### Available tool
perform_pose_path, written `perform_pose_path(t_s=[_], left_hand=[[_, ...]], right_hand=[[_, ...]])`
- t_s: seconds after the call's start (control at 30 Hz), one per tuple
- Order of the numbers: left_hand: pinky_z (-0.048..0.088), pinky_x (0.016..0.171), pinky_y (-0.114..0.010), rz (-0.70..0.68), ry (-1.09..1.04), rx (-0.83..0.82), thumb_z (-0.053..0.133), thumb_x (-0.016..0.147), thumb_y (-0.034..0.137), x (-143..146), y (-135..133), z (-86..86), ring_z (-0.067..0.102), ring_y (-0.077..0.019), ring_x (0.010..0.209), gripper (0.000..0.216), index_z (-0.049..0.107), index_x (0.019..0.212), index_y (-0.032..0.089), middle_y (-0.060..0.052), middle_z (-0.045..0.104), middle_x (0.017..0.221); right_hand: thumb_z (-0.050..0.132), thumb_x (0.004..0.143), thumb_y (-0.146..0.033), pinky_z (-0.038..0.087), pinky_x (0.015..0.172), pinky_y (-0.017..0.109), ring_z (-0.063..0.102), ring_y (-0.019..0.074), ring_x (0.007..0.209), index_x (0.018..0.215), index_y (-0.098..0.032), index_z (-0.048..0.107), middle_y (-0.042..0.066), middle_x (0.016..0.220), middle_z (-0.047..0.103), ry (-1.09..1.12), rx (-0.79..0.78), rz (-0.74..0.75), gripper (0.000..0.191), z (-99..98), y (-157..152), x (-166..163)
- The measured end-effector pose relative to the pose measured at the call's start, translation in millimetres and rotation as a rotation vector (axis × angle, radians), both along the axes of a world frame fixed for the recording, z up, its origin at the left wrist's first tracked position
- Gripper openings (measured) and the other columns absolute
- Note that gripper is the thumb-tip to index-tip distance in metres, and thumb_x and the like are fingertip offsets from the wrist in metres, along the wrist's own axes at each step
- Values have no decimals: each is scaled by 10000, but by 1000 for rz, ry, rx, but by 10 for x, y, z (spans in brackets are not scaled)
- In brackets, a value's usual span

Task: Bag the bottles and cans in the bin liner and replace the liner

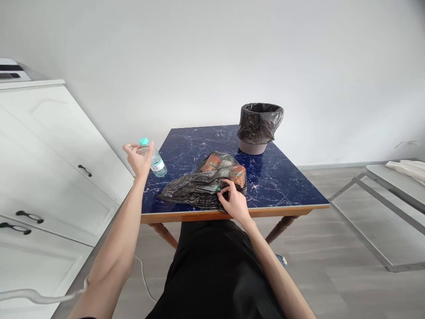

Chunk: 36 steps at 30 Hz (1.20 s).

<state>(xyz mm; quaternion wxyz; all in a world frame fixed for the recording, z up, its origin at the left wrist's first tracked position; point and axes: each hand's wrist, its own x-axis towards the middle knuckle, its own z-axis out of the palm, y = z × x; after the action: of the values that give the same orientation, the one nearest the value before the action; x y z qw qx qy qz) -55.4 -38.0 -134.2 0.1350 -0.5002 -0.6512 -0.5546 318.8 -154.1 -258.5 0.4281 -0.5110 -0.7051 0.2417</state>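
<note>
With my left hand [140,160], thumb and fingers curved round its upper part, I hold a clear plastic water bottle [158,164] with a teal cap and a white label. Its base is at the left side of the table. My right hand [234,201] pinches the black plastic bag [194,191] near the front edge. Orange-and-clear packages [212,163] show at the bag's far side, partly covered by thin black film. A small teal spot shows beside my right fingertips; I cannot make out what it is.
The blue marble-patterned table [279,186] has a wooden edge. A bin [253,148] lined with a black bag [259,126] stands at the back right. White cabinets [66,146] are on the left, and a grey metal-framed stand [375,212] is on the right.
</note>
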Motion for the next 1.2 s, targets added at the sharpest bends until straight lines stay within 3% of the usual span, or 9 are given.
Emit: perform_pose_path(t_s=[0.1,0.3,0.53,0.7,0.83,0.97,1.03,1.1,1.2], left_hand=[[546,1008,-353,-113,-59,-188,719,931,595,3,-60,-241,734,-260,1176,742,354,1449,209,-148,707,1347],[545,1045,-415,-258,-97,-514,782,847,603,-69,-158,-702,714,-344,1242,701,581,1367,178,-179,735,1372],[455,1166,-502,-290,-139,-571,822,801,615,-82,-123,-717,613,-401,1390,859,525,1477,176,-208,644,1511],[479,1168,-441,-279,-232,-431,798,873,520,28,-258,-718,559,-320,1471,921,321,1576,165,-262,554,1574],[503,1155,-395,-224,-259,-236,619,1010,387,247,-412,-576,583,-253,1441,537,390,1458,200,-239,554,1544],[512,1135,-376,-221,-166,-41,562,1033,388,624,-762,-192,643,-227,1304,289,519,1271,230,-151,634,1392],[580,996,-366,-355,-22,-20,572,1025,406,867,-1031,29,707,-231,1092,192,620,1099,236,-98,713,1151],[601,826,-333,-665,158,-190,538,1045,392,1119,-1313,206,718,-205,846,227,677,938,248,-46,726,905],[601,798,-307,-983,337,-623,530,1072,429,1433,-1627,306,752,-204,863,280,770,1020,295,-32,794,987]], right_hand=[[548,981,-427,461,678,320,696,204,721,1475,-258,442,-3,1049,790,-5,-6,2,533,4,2,1],[553,980,-413,462,683,319,697,202,723,1471,-258,450,-10,1043,790,-7,-1,-5,525,13,0,-5],[566,962,-404,472,691,318,704,204,733,1464,-264,465,-12,1036,797,-2,-8,3,530,23,6,0],[573,968,-397,483,693,320,707,201,744,1473,-267,468,-13,1057,799,7,1,15,532,55,-14,6],[577,969,-383,485,700,321,708,199,739,1472,-279,481,-18,1057,800,-4,-2,21,523,61,-21,3],[580,972,-377,480,701,321,712,204,757,1487,-290,481,-25,1064,803,-16,0,20,531,58,-23,3],[579,973,-375,481,698,320,714,203,760,1497,-289,479,-24,1073,804,-16,0,17,540,55,-21,5],[584,968,-366,487,699,318,716,199,753,1505,-288,477,-24,1077,806,-15,-4,18,552,53,-17,8],[595,960,-350,500,711,316,718,193,748,1506,-290,480,-27,1074,807,-10,-3,24,561,52,-9,12]])
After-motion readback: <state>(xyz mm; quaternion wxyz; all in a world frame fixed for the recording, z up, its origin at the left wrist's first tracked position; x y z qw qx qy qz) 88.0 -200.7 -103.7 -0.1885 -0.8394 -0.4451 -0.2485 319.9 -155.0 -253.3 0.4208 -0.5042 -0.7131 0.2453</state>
